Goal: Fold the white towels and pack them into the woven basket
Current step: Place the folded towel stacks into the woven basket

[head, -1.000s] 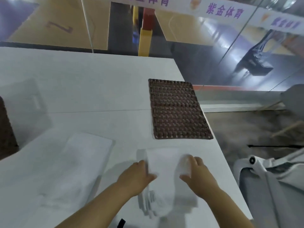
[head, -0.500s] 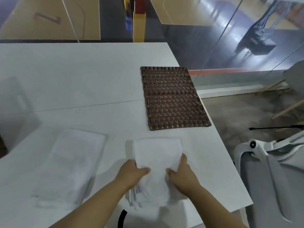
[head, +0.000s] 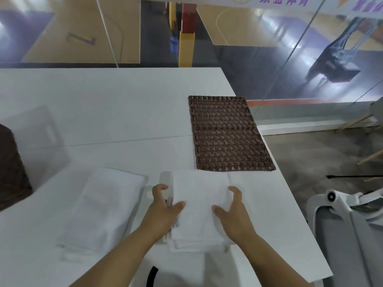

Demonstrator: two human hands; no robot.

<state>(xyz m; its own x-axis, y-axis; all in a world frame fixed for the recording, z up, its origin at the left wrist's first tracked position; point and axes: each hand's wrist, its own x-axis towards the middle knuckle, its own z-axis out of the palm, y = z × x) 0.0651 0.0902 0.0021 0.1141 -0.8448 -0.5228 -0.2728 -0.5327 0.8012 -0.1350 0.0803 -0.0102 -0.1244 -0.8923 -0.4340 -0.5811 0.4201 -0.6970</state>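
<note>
A folded white towel lies on the white table near its front edge. My left hand grips its left side, thumb on top and fingers curled round the edge. My right hand grips its right side the same way. A second folded white towel lies flat to the left, untouched. The dark brown woven basket shows only partly at the left edge of the view.
A flat brown woven mat or lid lies just beyond the held towel, near the table's right edge. A translucent plastic bin stands beside the basket. A white and grey chair is off the table's right side.
Both hands have shifted from pressing on top of the towel to clasping its left and right sides. The camera view has also moved.
</note>
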